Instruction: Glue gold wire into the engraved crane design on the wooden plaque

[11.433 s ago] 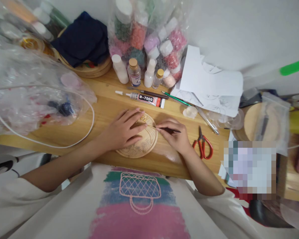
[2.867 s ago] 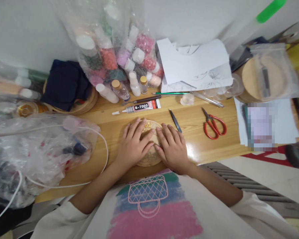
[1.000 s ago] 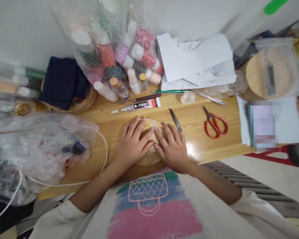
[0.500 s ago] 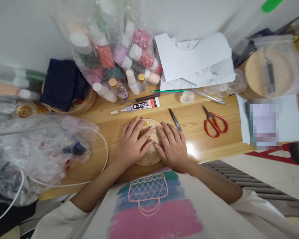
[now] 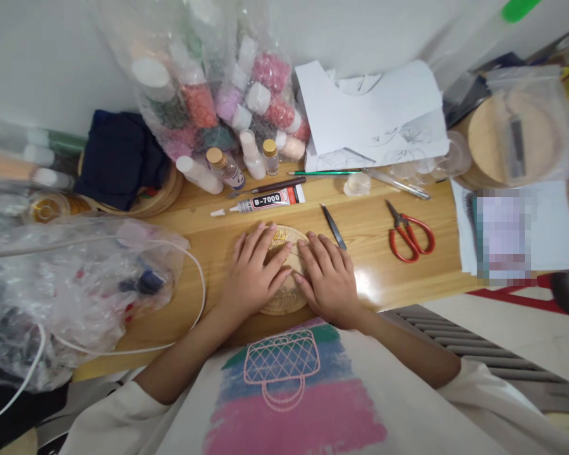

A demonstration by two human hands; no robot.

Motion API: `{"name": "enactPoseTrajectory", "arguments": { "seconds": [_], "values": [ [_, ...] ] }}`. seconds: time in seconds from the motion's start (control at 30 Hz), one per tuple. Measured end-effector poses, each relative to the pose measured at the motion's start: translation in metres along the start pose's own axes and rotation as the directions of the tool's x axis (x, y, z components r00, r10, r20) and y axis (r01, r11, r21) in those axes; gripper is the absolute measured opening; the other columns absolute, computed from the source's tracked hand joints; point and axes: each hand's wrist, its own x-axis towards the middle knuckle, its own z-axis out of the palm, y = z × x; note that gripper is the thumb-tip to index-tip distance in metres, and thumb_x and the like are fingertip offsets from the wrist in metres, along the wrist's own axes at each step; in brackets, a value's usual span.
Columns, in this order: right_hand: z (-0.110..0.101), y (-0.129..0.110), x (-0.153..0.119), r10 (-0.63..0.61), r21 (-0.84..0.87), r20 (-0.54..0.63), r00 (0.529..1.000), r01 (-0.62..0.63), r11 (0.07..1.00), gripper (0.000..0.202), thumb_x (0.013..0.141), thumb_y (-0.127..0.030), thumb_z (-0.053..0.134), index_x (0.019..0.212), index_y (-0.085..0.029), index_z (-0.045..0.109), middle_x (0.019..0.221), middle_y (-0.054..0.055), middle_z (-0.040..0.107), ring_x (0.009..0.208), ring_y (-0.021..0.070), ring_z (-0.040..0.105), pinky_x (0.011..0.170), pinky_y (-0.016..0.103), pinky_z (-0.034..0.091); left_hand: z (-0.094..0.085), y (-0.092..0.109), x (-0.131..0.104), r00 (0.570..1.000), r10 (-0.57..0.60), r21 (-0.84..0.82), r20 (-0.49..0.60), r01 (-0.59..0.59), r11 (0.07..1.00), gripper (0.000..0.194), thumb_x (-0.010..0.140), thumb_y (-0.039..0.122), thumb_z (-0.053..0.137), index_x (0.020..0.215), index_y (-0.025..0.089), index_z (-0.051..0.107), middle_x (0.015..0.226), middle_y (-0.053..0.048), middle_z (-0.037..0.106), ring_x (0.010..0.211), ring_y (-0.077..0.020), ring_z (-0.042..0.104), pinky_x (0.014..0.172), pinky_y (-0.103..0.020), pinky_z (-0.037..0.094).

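Head view: both hands lie flat on a round wooden disc that rests near the near edge of the table, roughly midway along it. The left hand is spread, palm down, its fingers fanned over the left half of the disc; the right hand is likewise spread and pressed down over the right half. Neither hand pinches or holds any tool. The disc carries line patterning across its face, visible below the fingers near its near rim. A patch of gold filigree shows between the fingertips at the far rim; elsewhere the pattern appears bare wood, so the gold work looks begun in one small area only, with most of the face left to do. How much lies beneath the palms cannot be told. The tweezers lie on the table just right of the disc, apart from the right hand. The glue tube, marked B-7000, lies just beyond the disc. The red scissors rest farther toward the right edge. Bagged jars of coloured material stand along the far edge, with a sheaf of paper sheets beside them.
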Motion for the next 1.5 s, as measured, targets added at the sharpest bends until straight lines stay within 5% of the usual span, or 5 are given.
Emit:
{"name": "enactPoseTrajectory", "arguments": {
  "seconds": [0.37, 0.57, 1.5],
  "values": [
    [0.0001, -0.0003, -0.0003, -0.002, -0.002, -0.016, 1.0, 0.002, 1.0, 0.051, 0.098, -0.041, 0.038, 0.137, -0.01, 0.05, 0.141, 0.015, 0.056, 0.128, 0.0284, 0.048, 0.103, 0.04, 0.033, -0.0001, -0.0003, 0.0001, 1.0, 0.003, 0.013, 0.006, -0.003, 1.0, 0.039, 0.095, 0.036, 0.051, 0.131, 0.021, 0.059, 0.147, -0.02, 0.046, 0.138, -0.0369, 0.04, 0.107, -0.057, 0.036],
    [0.0006, 0.0011, -0.0017, 0.03, 0.083, -0.016, 0.999, -0.029, 0.996, 0.058, 0.098, -0.04, 0.037, 0.146, -0.008, 0.036, 0.142, 0.016, 0.055, 0.132, 0.0264, 0.046, 0.106, 0.039, 0.032, 0.001, -0.0016, -0.0012, 1.0, -0.004, -0.001, 0.011, 0.004, 1.0, 0.039, 0.096, 0.038, 0.05, 0.13, 0.021, 0.06, 0.148, -0.019, 0.045, 0.139, -0.0359, 0.039, 0.109, -0.056, 0.034],
    [0.0012, -0.0001, -0.0009, 0.01, 0.021, -0.013, 1.0, -0.009, 1.0, 0.052, 0.097, -0.04, 0.039, 0.141, -0.012, 0.047, 0.141, 0.014, 0.056, 0.129, 0.0267, 0.048, 0.104, 0.039, 0.034, 0.0032, 0.0004, -0.0006, 0.999, -0.036, -0.028, 0.027, 0.037, 0.999, 0.042, 0.096, 0.039, 0.049, 0.135, 0.026, 0.055, 0.15, -0.017, 0.042, 0.139, -0.0371, 0.036, 0.109, -0.059, 0.032]
  ]
}}
